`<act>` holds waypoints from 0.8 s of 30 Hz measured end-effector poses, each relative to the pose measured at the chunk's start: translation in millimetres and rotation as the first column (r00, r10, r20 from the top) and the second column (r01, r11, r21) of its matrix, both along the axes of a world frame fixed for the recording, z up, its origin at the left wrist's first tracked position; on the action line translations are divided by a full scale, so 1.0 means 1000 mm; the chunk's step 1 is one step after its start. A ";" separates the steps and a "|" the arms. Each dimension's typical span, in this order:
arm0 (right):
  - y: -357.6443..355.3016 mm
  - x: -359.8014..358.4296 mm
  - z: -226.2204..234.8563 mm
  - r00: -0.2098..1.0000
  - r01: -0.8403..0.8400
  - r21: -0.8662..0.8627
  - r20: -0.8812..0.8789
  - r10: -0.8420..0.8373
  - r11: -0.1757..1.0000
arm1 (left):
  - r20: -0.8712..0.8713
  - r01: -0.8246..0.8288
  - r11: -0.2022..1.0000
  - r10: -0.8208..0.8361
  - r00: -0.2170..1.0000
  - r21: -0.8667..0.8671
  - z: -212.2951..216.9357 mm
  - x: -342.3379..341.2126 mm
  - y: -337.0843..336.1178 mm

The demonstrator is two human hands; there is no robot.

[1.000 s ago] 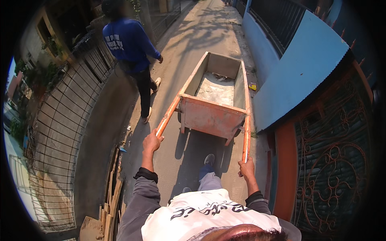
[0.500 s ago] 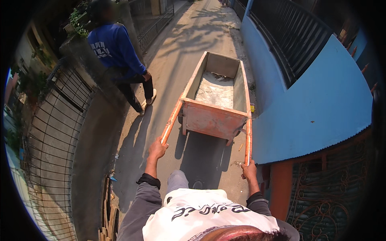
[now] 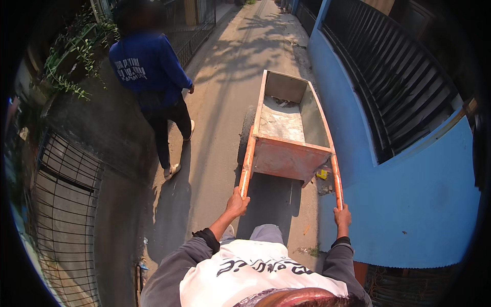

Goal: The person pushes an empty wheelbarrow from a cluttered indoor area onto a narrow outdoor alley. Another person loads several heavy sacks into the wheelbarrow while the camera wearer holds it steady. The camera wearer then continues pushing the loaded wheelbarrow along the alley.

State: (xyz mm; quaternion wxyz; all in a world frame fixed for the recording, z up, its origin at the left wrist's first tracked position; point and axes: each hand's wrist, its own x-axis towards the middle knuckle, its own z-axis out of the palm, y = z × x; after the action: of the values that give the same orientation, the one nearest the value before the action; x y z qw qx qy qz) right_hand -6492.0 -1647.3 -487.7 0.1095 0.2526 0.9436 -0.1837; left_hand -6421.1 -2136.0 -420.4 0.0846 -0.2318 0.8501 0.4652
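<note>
Orange-grey box-shaped cart [image 3: 289, 159] pointed fwd, long axis along grey-brown lane [image 3: 217, 123]; orange pole handles [image 3: 247, 166] gripped by L hand [image 3: 237, 204] & R hand [image 3: 343, 216].

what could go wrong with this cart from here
The boxy orange-and-grey handcart is near the light-blue wall: a drift right might scrape it or pinch the right hand gripping the orange rod-shaped handle. The person in the blue long-sleeved top is ahead to the left, so a swerve that way might clip them.
</note>
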 end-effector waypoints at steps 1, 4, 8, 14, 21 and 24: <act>0.008 -0.033 -0.004 1.000 0.012 0.005 0.009 -0.012 1.000 | 0.012 0.003 1.000 -0.003 1.000 0.011 -0.003 -0.037 0.007; 0.021 -0.127 -0.015 1.000 0.001 -0.002 -0.019 -0.001 1.000 | -0.014 -0.004 0.999 0.003 1.000 -0.040 -0.011 -0.137 0.018; 0.031 -0.251 -0.005 0.999 -0.008 0.007 -0.034 0.008 1.000 | -0.024 -0.026 0.999 0.025 0.999 -0.040 -0.017 -0.263 0.029; 0.037 -0.396 0.008 0.999 0.019 0.004 0.033 -0.020 1.000 | 0.026 -0.097 0.995 0.096 0.995 0.029 0.007 -0.417 0.041; 0.031 -0.582 0.046 1.000 -0.005 0.039 -0.027 0.006 0.999 | -0.219 -0.040 0.984 0.000 0.976 -0.176 -0.025 -0.593 0.017; 0.038 -0.663 0.052 0.999 0.005 0.064 -0.054 -0.002 0.998 | -0.204 -0.021 0.994 -0.003 0.979 -0.111 0.023 -0.678 0.035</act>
State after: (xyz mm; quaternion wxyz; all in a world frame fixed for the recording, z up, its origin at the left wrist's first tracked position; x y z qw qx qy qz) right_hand -7155.1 -1609.6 -435.7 0.0756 0.2526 0.9512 -0.1605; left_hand -7099.4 -2100.8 -396.9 -0.0185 -0.1911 0.8781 0.4383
